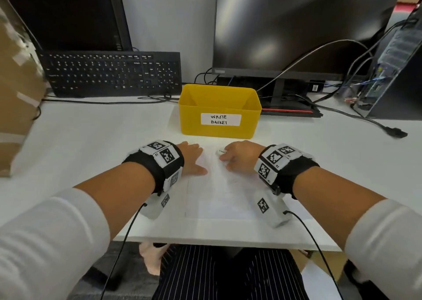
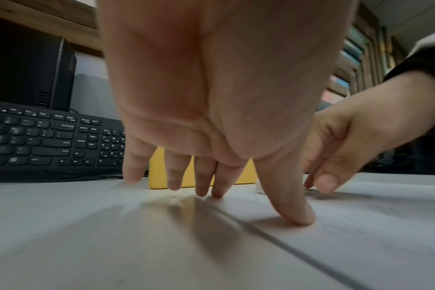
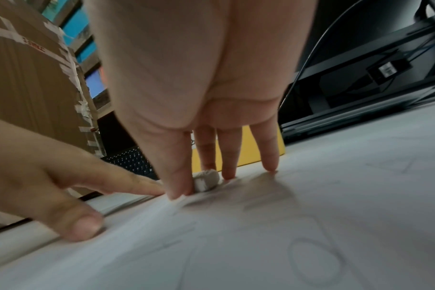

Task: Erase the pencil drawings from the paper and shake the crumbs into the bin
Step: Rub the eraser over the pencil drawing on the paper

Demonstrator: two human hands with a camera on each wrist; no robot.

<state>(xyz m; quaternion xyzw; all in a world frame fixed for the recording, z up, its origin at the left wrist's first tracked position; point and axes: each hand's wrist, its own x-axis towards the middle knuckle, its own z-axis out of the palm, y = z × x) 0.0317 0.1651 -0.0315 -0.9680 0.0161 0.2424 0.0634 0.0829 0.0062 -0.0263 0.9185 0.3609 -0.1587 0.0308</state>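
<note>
**At the far edge of the sheet, eraser pinched and paper pinned**

Between thumb and fingertips of the right hand (image 1: 237, 154), a small white rounded eraser (image 3: 206, 180) sits pinched, low against the flat white paper sheet (image 1: 219, 199) bearing faint pencil outlines. To the left of that pinch, the left hand (image 1: 191, 158) lies spread, fingers straight, thumb and fingertips pressing the sheet's left edge. Short, firm strokes away from the pinning hand would likely keep the sheet from buckling; a drawn oval nearer the wrist looks untouched. Just beyond the pinch stands the yellow plastic bin labelled "WASTE BASKET" (image 1: 219, 98), near enough to bump. Farther off are a black keyboard (image 1: 112, 73), dark monitor (image 1: 296, 25) and trailing cables.
</note>
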